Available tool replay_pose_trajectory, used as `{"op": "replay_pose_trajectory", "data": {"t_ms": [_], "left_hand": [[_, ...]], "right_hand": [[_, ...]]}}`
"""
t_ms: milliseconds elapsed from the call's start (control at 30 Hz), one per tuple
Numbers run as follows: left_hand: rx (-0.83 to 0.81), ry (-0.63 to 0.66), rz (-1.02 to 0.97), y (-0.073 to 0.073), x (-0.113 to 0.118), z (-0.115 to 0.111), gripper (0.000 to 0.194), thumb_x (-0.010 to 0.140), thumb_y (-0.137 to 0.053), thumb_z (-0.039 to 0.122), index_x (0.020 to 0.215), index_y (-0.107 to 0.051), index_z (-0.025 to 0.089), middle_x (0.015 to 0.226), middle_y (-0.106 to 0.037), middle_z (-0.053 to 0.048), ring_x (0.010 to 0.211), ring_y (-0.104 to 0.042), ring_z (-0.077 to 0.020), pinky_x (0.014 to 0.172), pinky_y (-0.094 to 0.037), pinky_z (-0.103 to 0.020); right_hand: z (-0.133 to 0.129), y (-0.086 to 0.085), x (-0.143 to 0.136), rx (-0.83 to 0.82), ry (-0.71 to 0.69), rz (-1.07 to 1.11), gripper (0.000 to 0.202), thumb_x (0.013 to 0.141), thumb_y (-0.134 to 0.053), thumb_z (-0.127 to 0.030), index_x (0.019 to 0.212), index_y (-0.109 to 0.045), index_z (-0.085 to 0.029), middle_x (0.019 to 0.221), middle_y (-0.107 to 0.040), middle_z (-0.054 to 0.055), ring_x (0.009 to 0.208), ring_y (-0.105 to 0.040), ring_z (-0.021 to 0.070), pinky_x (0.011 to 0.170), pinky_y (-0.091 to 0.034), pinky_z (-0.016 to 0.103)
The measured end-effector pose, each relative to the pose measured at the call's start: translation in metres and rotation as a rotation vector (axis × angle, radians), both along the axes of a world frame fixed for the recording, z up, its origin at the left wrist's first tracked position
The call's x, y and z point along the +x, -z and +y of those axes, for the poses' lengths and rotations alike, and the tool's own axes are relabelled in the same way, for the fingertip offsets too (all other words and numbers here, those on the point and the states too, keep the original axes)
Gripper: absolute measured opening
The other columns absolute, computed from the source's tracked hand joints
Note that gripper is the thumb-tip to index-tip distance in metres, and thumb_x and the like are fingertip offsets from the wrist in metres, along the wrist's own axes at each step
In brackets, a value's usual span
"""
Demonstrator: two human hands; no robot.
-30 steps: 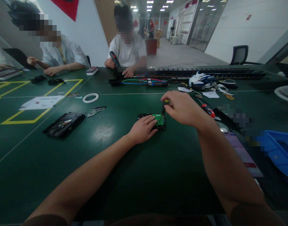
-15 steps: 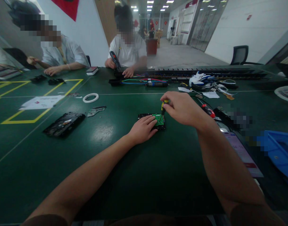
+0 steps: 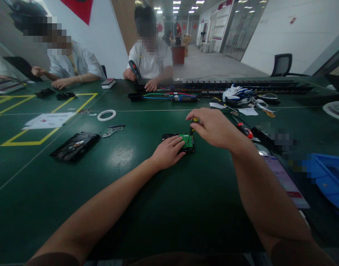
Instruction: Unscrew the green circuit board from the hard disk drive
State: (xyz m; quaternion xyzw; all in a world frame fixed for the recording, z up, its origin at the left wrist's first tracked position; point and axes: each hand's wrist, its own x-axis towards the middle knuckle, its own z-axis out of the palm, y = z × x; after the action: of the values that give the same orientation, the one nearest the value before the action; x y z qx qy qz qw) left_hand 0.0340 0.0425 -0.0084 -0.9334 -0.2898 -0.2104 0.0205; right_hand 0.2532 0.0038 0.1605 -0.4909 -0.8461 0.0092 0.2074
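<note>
A black hard drive with a green circuit board (image 3: 188,142) lies flat on the green table (image 3: 158,207). Across its left part rests my left hand (image 3: 169,152), fingers stretched out over the board and thumb at the near edge. My right hand (image 3: 210,127) is closed around a small yellow and black screwdriver (image 3: 193,126), held nearly upright above the drive's right part. The shaft slants down to the board; whether its tip sits in a screw is too small to tell.
A second black drive (image 3: 75,146), a loose board (image 3: 113,130) and a white tape ring (image 3: 106,115) lie left. At right are a red screwdriver (image 3: 244,130), a phone (image 3: 286,179) and a blue bin (image 3: 331,179). Two people sit across, one holding a power screwdriver (image 3: 135,71).
The fingers of my right hand have shifted slightly to the left around the screwdriver handle. My left hand and the drive have stayed in place.
</note>
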Motion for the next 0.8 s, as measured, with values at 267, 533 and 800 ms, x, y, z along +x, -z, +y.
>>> {"op": "replay_pose_trajectory", "data": {"t_ms": [267, 533, 800], "left_hand": [[-0.001, -0.001, 0.012, 0.0005, -0.0002, 0.0004, 0.049, 0.11, -0.056, 0.046, 0.148, -0.062, 0.015, 0.154, -0.064, -0.017, 0.15, -0.055, -0.034, 0.126, -0.045, -0.054], [-0.005, 0.003, 0.002, -0.0007, 0.0008, -0.0006, 0.047, 0.11, -0.057, 0.045, 0.147, -0.063, 0.016, 0.153, -0.065, -0.016, 0.15, -0.055, -0.0332, 0.127, -0.045, -0.054], [-0.003, -0.004, 0.001, -0.001, 0.0016, -0.002, 0.048, 0.109, -0.059, 0.044, 0.146, -0.064, 0.013, 0.154, -0.064, -0.019, 0.149, -0.056, -0.0346, 0.127, -0.044, -0.054]], "right_hand": [[-0.0005, -0.0005, -0.0017, -0.023, 0.003, -0.007, 0.025, 0.103, -0.05, -0.017, 0.108, -0.075, -0.017, 0.112, -0.08, 0.012, 0.102, -0.071, 0.0271, 0.093, -0.048, 0.039], [0.0003, 0.0017, -0.0035, 0.012, 0.141, -0.05, 0.025, 0.104, -0.05, -0.019, 0.114, -0.073, -0.017, 0.115, -0.079, 0.015, 0.101, -0.071, 0.0303, 0.09, -0.049, 0.042], [-0.0026, -0.0024, -0.0053, 0.027, 0.174, -0.02, 0.012, 0.097, -0.063, -0.022, 0.102, -0.072, -0.016, 0.104, -0.076, 0.015, 0.096, -0.067, 0.0289, 0.087, -0.048, 0.041]]}}
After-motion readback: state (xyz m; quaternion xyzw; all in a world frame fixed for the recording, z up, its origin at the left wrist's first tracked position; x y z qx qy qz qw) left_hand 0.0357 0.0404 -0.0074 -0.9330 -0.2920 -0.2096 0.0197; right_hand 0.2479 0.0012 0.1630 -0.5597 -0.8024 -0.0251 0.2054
